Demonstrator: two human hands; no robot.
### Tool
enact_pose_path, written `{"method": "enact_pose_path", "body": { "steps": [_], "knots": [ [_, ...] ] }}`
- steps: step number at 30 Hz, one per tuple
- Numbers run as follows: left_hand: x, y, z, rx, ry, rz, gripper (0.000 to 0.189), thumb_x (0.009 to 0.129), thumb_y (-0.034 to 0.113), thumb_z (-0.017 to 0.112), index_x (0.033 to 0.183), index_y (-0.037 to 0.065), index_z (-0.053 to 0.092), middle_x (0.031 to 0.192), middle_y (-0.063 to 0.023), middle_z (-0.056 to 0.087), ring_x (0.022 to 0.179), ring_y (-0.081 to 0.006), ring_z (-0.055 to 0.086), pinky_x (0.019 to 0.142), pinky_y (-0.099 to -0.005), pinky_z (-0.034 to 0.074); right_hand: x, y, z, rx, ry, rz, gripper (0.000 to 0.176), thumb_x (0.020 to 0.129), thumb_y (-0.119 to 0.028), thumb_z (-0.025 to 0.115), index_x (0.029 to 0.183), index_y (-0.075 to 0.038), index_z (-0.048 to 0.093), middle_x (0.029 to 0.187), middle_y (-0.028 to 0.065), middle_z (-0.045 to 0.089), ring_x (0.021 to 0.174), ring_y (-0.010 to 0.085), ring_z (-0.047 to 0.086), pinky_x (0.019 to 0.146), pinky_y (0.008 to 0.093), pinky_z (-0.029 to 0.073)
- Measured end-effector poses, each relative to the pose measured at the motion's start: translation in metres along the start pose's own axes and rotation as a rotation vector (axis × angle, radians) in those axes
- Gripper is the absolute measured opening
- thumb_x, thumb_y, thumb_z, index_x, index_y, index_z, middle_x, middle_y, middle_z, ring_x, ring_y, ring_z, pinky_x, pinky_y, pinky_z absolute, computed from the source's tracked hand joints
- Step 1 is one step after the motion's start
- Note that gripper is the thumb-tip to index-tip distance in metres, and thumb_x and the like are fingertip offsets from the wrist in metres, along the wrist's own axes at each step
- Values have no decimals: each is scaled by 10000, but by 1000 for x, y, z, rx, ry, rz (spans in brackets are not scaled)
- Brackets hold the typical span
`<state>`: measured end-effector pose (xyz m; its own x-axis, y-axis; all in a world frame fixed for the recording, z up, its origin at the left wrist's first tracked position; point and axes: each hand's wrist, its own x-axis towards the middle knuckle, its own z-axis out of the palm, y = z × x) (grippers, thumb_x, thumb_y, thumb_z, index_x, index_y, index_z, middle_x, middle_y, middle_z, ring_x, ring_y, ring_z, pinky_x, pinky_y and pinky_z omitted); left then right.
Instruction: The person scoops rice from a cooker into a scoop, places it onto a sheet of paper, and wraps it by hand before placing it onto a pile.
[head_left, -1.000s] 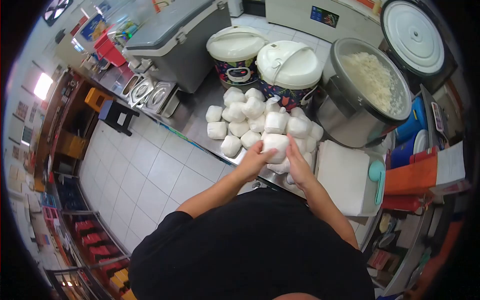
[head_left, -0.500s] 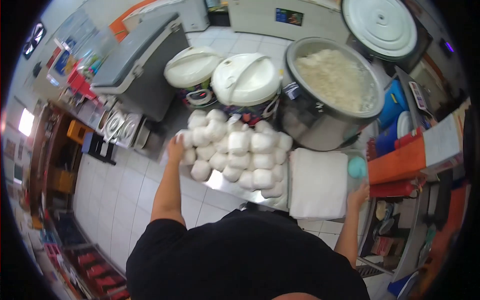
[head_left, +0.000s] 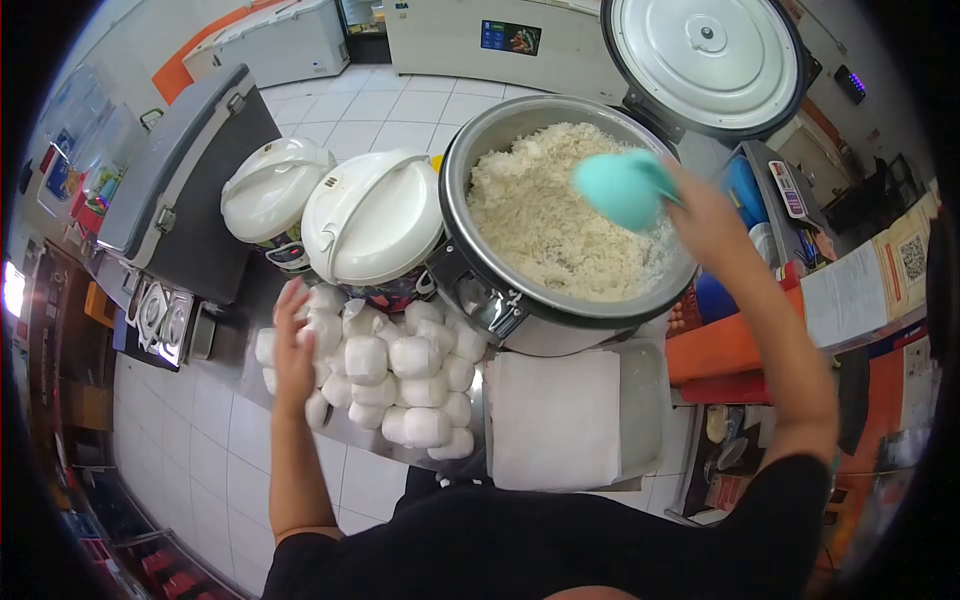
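My right hand [head_left: 705, 212] grips a turquoise scoop [head_left: 622, 190] over the cooked rice [head_left: 560, 215] in a large round cooker [head_left: 462, 190]. The scoop is blurred, and whether it touches the rice is unclear. At the left, my left hand [head_left: 292, 340] is raised with its fingers apart beside a pile of white wrapped bundles [head_left: 412, 357] on a metal table [head_left: 262, 375]. White paper sheets [head_left: 555, 415] lie in a tray [head_left: 643, 400] in front of the cooker.
Two white-lidded containers [head_left: 372, 215] and a grey cooler box [head_left: 180, 170] stand left of the cooker. Its lid [head_left: 706, 60] is raised behind it. An orange box [head_left: 730, 345] is at the right, with a shelf below. White freezers line the back.
My right hand has moved from the tray up over the cooker, now with the turquoise scoop. My left hand has lifted beside the bundles. The view has shifted to the right.
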<state>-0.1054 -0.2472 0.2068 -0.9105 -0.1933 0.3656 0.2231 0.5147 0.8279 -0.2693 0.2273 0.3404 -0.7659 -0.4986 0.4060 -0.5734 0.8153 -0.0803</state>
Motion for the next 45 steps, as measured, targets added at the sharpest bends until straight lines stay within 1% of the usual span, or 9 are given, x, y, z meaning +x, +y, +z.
{"method": "enact_pose_path", "body": {
  "steps": [4, 9, 16, 19, 26, 29, 37, 42, 45],
  "knots": [
    [23, 60, 86, -83, -260, 108, 1010, 683, 642, 699, 1427, 73, 320, 1513, -219, 193, 1371, -373, 240, 1071, -497, 254, 95, 43, 92, -241, -293, -82, 111, 856, -29, 457, 929, 8, 532, 912, 212, 638, 865, 387, 627, 716, 456, 493],
    [19, 109, 142, 93, -252, 86, 1313, 514, 478, 887, 1487, 70, 105, 1450, -388, -124, 1370, -527, 15, 1097, -556, 157, 97, 52, 133, -145, -500, 1, 136, 913, -73, 396, 973, 23, 472, 868, 238, 618, 844, 388, 625, 716, 461, 498],
    [23, 91, 154, 131, -157, 153, 1047, 524, 367, 889, 1372, 149, 314, 1451, -286, 53, 1346, -458, 167, 1067, -504, 264, 88, 22, 128, -103, -1014, 152, 264, 936, -138, 381, 999, 46, 559, 933, 270, 628, 853, 380, 635, 758, 454, 506],
    [26, 81, 159, -17, -87, 198, 837, 524, 331, 903, 1220, 167, 468, 1382, -290, 110, 1285, -484, 221, 1019, -521, 339, 48, 10, 155, -49, -1162, 2, 300, 933, -176, 441, 921, 81, 595, 857, 258, 642, 779, 356, 648, 729, 419, 527],
    [28, 81, 157, 91, -158, 172, 850, 500, 316, 915, 1155, 206, 383, 1418, -302, 66, 1318, -482, 206, 1025, -534, 321, 59, -21, 143, 354, -1589, 360, 362, 921, -242, 492, 765, 74, 578, 626, 160, 586, 468, 245, 587, 501, 377, 496],
    [27, 79, 158, 73, -143, 166, 789, 492, 316, 918, 1101, 203, 430, 1398, -311, 74, 1282, -497, 244, 991, -520, 365, 65, -29, 130, 348, -1680, 235, 349, 920, -253, 499, 812, 70, 577, 594, 128, 562, 456, 212, 561, 482, 353, 481],
    [23, 73, 163, -11, -116, 150, 794, 483, 321, 919, 1105, 236, 434, 1368, -314, 105, 1238, -505, 294, 949, -519, 411, 92, 11, 114, 408, -1607, 194, 258, 912, -212, 519, 907, 38, 579, 656, 154, 597, 570, 237, 614, 528, 356, 492],
    [26, 78, 157, 166, -189, 176, 886, 530, 435, 891, 1197, 223, 348, 1434, -275, 87, 1310, -460, 250, 1032, -542, 302, 66, 0, 132, 24, -894, 56, 173, 884, -89, 522, 1018, 8, 573, 821, 216, 638, 777, 366, 642, 690, 421, 510],
    [24, 74, 157, 154, -194, 174, 893, 523, 444, 891, 1198, 221, 350, 1435, -275, 93, 1315, -468, 234, 1035, -544, 294, 81, 21, 133, 47, -989, 73, 192, 878, -85, 526, 1007, 41, 590, 828, 220, 648, 781, 372, 648, 676, 438, 510]
  ]
}}
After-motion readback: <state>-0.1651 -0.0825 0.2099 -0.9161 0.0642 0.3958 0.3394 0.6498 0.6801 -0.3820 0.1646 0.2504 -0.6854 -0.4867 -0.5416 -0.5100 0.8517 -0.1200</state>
